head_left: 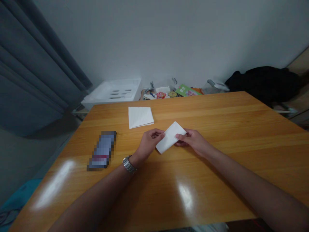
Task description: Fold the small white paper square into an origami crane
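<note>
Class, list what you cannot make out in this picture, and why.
All in the head view:
- Held paper: its underside is turned away from the camera.
- Pixelated device: its screen is masked by blocks.
- Green booklet: its print is too small.
- Turquoise cloth: cut off by the left edge.

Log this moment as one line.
left grip: on white paper | right grip: on same paper | lined paper: farther back on table | phone: pixelated, on table's left
</note>
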`<state>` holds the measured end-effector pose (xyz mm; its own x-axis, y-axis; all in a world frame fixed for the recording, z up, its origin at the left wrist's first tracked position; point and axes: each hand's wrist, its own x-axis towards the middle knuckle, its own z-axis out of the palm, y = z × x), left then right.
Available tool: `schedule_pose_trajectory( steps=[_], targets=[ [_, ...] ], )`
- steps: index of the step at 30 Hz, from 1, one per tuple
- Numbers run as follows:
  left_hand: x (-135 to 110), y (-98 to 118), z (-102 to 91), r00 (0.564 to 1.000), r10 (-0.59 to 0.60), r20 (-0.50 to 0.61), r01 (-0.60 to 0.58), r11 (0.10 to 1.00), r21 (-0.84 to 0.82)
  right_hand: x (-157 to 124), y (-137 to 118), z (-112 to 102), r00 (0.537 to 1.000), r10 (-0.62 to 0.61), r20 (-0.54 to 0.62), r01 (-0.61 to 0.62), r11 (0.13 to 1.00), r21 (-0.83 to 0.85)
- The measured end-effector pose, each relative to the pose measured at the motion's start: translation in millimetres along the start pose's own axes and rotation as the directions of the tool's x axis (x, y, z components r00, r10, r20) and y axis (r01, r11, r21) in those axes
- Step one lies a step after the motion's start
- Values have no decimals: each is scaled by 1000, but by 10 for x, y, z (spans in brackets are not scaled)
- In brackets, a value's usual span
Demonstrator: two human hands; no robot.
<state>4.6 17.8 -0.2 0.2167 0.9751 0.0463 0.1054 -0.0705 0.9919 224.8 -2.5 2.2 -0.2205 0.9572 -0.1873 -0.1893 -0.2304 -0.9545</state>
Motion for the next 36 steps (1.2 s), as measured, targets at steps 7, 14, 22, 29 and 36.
schedule_pose_trajectory(
  steps=[7, 14, 22, 29, 36],
  targets=[
    [-49, 171, -38, 991, 47, 126, -74, 973, 217, 34, -73, -83, 976, -217, 0, 209, 937, -281],
    [-41, 151, -40, 986, 74, 149, -112, 957, 267, 41, -61, -118, 971, -235, 35, 229, 884, -408],
    [-38, 157, -47, 986, 112, 120, -140, 957, 255, 49, -51, -115, 974, -227, -7, 202, 883, -424],
    [-31, 184, -70, 975, 144, 167, -191, 931, 312, 40, -64, -133, 966, -250, 62, 247, 826, -507],
    [-52, 218, -70, 933, 206, 297, -307, 883, 354, -29, -127, -120, 942, -261, 213, 336, 674, -658]
  ],
)
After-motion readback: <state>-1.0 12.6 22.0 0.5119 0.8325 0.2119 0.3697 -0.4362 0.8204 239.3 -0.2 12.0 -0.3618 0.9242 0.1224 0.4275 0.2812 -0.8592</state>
